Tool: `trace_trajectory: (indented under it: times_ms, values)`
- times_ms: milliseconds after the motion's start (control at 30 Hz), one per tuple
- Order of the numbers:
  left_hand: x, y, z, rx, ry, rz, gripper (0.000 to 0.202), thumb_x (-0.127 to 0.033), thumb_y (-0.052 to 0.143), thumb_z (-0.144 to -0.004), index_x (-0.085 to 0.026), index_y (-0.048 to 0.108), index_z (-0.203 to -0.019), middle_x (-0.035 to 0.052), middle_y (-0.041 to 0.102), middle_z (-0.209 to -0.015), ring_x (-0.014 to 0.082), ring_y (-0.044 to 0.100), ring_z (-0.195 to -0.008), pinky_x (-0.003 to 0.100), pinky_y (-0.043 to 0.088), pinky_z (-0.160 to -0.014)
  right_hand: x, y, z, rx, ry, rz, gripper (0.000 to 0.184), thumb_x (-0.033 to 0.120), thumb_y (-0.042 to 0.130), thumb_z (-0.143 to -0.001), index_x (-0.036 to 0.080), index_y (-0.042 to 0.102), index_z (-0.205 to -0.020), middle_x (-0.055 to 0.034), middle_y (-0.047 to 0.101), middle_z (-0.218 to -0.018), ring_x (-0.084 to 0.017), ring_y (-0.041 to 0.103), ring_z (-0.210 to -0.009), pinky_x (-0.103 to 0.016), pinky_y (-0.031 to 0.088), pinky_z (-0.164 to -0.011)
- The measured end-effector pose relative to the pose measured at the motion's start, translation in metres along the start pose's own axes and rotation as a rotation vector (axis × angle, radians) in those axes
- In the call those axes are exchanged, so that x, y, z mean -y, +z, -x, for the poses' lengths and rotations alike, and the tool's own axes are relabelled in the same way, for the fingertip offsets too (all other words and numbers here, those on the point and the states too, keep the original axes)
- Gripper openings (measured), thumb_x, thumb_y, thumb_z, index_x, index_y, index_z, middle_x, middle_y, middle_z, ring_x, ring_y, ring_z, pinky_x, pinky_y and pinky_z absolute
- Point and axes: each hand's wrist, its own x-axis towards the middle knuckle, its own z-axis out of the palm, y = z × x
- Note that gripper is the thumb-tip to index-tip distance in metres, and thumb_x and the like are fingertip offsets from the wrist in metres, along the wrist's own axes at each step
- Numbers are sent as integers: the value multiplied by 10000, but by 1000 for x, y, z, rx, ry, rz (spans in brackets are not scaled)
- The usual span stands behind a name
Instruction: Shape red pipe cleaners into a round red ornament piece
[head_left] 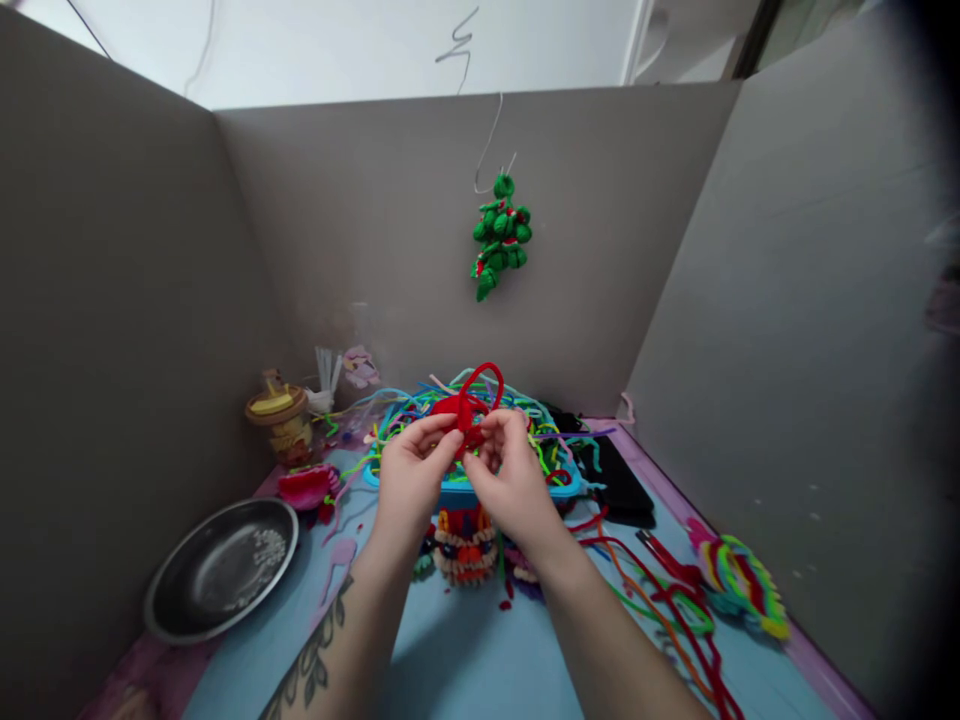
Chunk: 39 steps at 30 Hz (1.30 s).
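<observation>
Both my hands are raised over the middle of the blue table and pinch one red pipe-cleaner piece, which has a loop sticking up. My left hand grips its left side with thumb and fingers closed. My right hand pinches its right side. Behind them a blue tray holds a tangle of coloured pipe cleaners. Just below my hands stands a small orange, white and red pipe-cleaner figure.
A metal bowl lies front left, with a yellow-lidded jar and a pink fuzzy piece behind it. Loose red, orange and green strands and a rainbow piece lie right. A green ornament hangs on the grey cardboard wall.
</observation>
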Motion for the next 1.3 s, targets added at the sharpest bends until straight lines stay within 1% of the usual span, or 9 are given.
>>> trace_trajectory:
  times_ms: [100, 200, 367, 500, 633, 833, 1067, 1200, 1300]
  values:
    - [1, 0, -1, -12, 8, -1, 271, -237, 737, -615, -129, 664, -853, 31, 701, -734, 129, 631, -631, 235, 493, -613, 2, 0, 0, 22, -37, 53, 177, 134, 527, -726, 208, 455, -869, 28, 501, -777, -103, 470, -606, -231, 405, -578]
    - [1, -1, -1, -19, 14, 5, 261, -240, 734, -619, -127, 663, -844, 34, 699, -744, 131, 633, -646, 236, 495, -625, 5, 1, 1, 52, -73, 121, 149, 130, 514, -740, 200, 507, -871, 8, 540, -814, -114, 479, -636, -239, 411, -618]
    - [1, -1, 0, -19, 10, 18, 271, -251, 733, -622, -129, 661, -853, 43, 702, -757, 134, 633, -641, 239, 496, -613, 7, 2, 2, 34, -130, 241, 121, 132, 488, -766, 197, 525, -862, -22, 568, -849, -151, 533, -741, -263, 425, -686]
    - [2, 0, 0, -28, 12, 24, 273, -260, 731, -626, -130, 660, -855, 44, 703, -750, 137, 636, -640, 242, 498, -606, 6, 4, 5, 48, -166, 361, 147, 137, 461, -792, 189, 523, -914, -53, 597, -886, -189, 564, -830, -292, 430, -739]
    - [1, 0, -1, -38, 12, 9, 279, -256, 731, -619, -124, 656, -853, 48, 704, -752, 139, 636, -640, 243, 501, -605, 7, 6, 9, 54, -162, 473, 159, 140, 451, -818, 188, 516, -956, -57, 628, -885, -196, 591, -804, -283, 431, -716]
    - [0, 0, 0, -40, 19, -19, 271, -255, 724, -626, -121, 658, -852, 48, 708, -758, 124, 625, -623, 231, 491, -599, 11, 7, 10, 27, -186, 589, 138, 150, 440, -841, 188, 542, -925, -58, 656, -845, -202, 617, -759, -276, 441, -684]
    - [0, 1, 0, -56, 14, -23, 265, -270, 705, -638, -123, 655, -853, 63, 714, -799, 134, 636, -648, 228, 491, -589, 6, 12, 12, 21, -234, 637, 229, 154, 396, -887, 195, 584, -1012, -106, 666, -956, -215, 640, -879, -302, 475, -781]
    - [-2, 2, 1, -60, 28, -29, 235, -257, 702, -633, -131, 656, -825, 50, 711, -762, 128, 630, -628, 235, 495, -595, 4, 15, 13, 5, -205, 627, 247, 153, 388, -892, 194, 591, -1027, -124, 670, -995, -221, 652, -880, -316, 496, -764]
    - [-3, 1, 1, -54, 43, -38, 228, -257, 701, -628, -132, 659, -814, 48, 711, -759, 135, 635, -640, 246, 500, -612, 6, 16, 13, -4, -199, 633, 245, 156, 384, -890, 191, 591, -1015, -124, 684, -962, -213, 666, -819, -301, 504, -711]
